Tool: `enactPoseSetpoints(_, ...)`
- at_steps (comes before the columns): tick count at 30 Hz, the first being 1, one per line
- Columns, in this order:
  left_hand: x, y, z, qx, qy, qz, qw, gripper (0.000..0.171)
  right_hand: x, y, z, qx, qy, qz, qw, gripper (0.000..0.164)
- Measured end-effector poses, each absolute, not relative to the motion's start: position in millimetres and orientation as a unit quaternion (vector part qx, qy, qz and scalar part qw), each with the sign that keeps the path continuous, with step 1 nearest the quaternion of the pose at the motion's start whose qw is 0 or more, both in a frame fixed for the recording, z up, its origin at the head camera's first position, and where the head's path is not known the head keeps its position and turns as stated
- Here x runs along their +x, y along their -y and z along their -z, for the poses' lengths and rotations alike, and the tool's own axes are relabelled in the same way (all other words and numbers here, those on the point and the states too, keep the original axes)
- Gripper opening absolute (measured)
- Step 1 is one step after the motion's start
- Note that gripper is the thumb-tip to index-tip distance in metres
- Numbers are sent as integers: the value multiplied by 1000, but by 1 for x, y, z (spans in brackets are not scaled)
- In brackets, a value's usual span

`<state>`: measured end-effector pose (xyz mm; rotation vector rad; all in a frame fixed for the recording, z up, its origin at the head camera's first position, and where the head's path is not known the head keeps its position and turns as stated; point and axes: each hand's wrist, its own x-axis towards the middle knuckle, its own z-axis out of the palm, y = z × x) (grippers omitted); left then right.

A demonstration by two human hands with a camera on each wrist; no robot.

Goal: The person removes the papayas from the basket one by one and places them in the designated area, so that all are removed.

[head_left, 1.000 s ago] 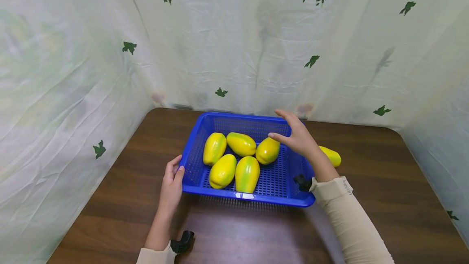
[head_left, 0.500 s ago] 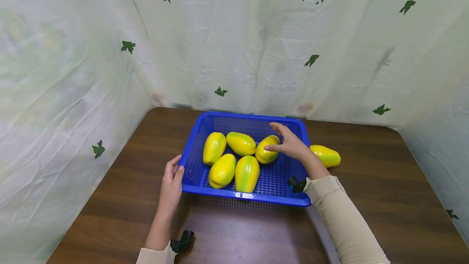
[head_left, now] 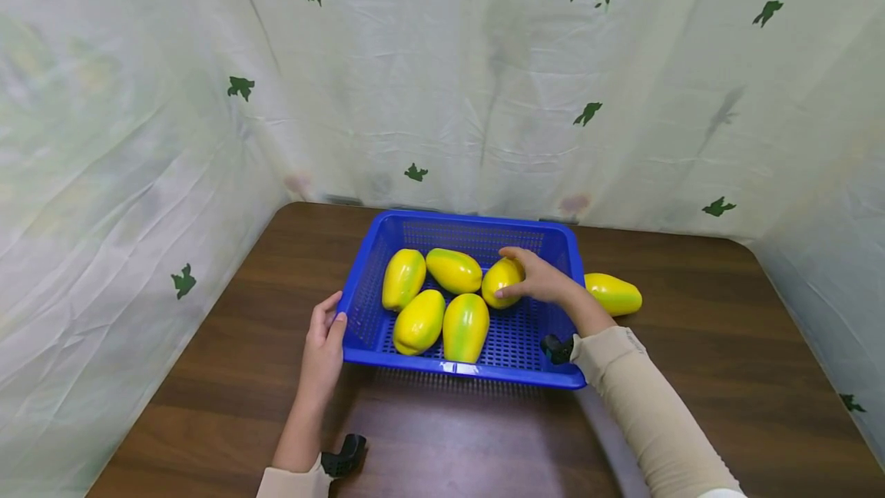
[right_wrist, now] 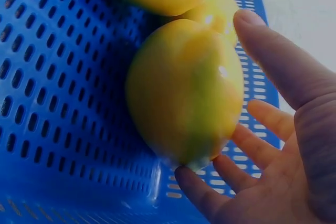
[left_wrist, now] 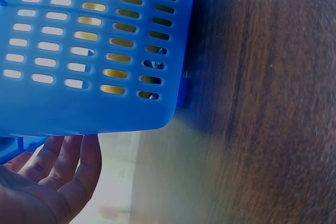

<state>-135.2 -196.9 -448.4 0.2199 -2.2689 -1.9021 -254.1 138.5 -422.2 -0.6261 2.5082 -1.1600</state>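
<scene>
A blue plastic basket (head_left: 535, 336) sits tilted on the table, with several yellow-green papayas lying in it. At its left side my left hand (head_left: 325, 338) grips the rim, thumb on top and fingers outside; the left wrist view shows those fingers (left_wrist: 86, 163) against the basket's end wall. My right hand (head_left: 542, 279) reaches in from the right around the rightmost papaya (head_left: 501, 283). In the right wrist view the thumb (right_wrist: 278, 56) is spread away from this papaya (right_wrist: 184, 93), while the other fingers lie along its near end, at or close to its skin.
Another papaya (head_left: 614, 294) lies on the brown wooden table (head_left: 705, 344), just right of the basket and partly behind the right forearm. A pale curtain (head_left: 456, 98) with leaf and bird prints stands behind the table and along its sides.
My right hand has moved down and left into the basket, from above its right side to the rightmost papaya. The left hand stays at the rim.
</scene>
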Motion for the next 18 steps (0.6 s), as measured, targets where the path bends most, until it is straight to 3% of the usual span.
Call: enactPoseSetpoints(18,-135,198,448,71,763,638,84,37,-254,-135,424,-225,-889,373,143,65)
